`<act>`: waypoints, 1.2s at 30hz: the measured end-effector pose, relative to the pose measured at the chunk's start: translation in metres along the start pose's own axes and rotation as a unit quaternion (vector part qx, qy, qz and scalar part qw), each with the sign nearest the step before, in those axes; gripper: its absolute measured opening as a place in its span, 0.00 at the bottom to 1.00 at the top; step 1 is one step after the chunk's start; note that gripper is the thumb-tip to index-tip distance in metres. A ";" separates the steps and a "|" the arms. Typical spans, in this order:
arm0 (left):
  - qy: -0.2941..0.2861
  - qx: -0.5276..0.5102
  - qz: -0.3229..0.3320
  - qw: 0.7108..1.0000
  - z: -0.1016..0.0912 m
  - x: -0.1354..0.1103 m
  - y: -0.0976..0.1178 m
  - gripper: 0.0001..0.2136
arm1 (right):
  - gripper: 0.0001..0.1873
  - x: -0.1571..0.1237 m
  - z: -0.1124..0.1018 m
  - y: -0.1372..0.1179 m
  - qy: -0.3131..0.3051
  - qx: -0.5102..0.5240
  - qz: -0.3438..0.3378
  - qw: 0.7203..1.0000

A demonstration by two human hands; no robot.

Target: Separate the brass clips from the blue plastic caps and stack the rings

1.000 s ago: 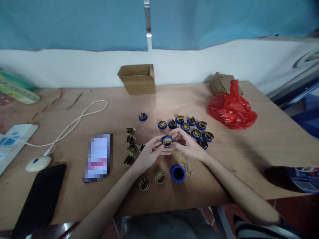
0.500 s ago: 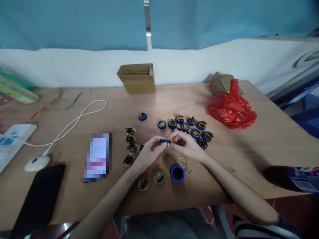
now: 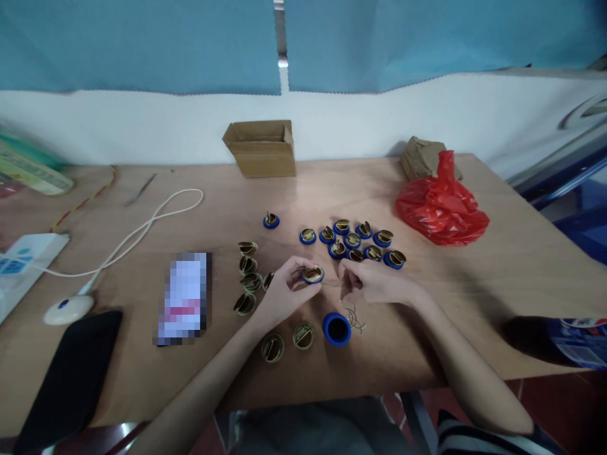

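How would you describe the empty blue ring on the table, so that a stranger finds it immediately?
On the wooden table, look between the person's left hand and right hand, toward the near edge. There stands the blue ring, right of a loose brass disc. Unlike the blue rings beyond the hands, it holds no brass insert, only a dark hole.

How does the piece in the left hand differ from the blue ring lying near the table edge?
The piece in the left hand holds a brass insert; the blue ring shows a dark, empty hollow. The piece is pinched between fingers; the blue ring rests on the table. Both are round with blue rims.
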State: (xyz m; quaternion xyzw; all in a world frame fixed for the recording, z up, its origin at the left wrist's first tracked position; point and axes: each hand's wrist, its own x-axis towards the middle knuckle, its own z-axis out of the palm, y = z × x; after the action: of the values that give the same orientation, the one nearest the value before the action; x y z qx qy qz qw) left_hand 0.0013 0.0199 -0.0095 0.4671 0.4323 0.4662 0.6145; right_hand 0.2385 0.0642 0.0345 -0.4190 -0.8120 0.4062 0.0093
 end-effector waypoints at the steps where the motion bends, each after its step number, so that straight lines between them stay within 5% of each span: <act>1: 0.000 0.004 0.004 1.000 0.000 0.000 0.000 0.14 | 0.16 0.000 0.001 -0.001 0.001 -0.008 0.004 1.000; 7: 0.010 0.013 0.010 1.000 0.000 0.000 0.000 0.13 | 0.17 0.003 0.006 0.001 0.014 -0.013 -0.010 1.000; 18: 0.002 0.024 0.019 1.000 -0.002 0.000 -0.005 0.12 | 0.04 0.008 0.002 0.009 0.040 -0.001 -0.026 0.999; 32: 0.014 0.032 0.038 0.999 -0.003 0.001 -0.008 0.12 | 0.09 0.011 0.007 0.005 0.055 -0.012 -0.038 0.998; 36: 0.016 0.036 0.037 0.999 -0.003 0.001 -0.008 0.12 | 0.04 0.010 0.006 0.004 0.054 0.006 -0.046 0.997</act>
State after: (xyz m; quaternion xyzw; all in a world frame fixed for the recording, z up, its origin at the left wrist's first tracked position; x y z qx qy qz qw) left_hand -0.0003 0.0204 -0.0182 0.4971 0.4410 0.4799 0.5728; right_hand 0.2326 0.0684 0.0251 -0.4024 -0.8263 0.3870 0.0746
